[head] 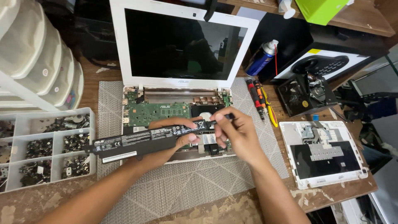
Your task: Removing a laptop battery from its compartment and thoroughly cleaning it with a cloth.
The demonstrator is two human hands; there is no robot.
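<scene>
A long black battery pack point(137, 141) with white labels hangs slanted over an opened white laptop point(132, 49). My left hand point(180, 135) grips the pack near its middle, fingers wrapped over the top. My right hand point(236, 132) pinches its right end, thumb and forefinger on the tip. Under both hands lies the laptop's bare base with a green circuit board point(157, 112). The laptop's dark screen stands upright behind.
A grey mat point(174, 186) lies under the laptop. A white compartment tray point(25, 128) of small parts sits left. The removed keyboard cover point(323, 155) lies right. Screwdrivers point(259, 99), a blue spray can point(261, 58) and a black open device point(306, 93) stand behind.
</scene>
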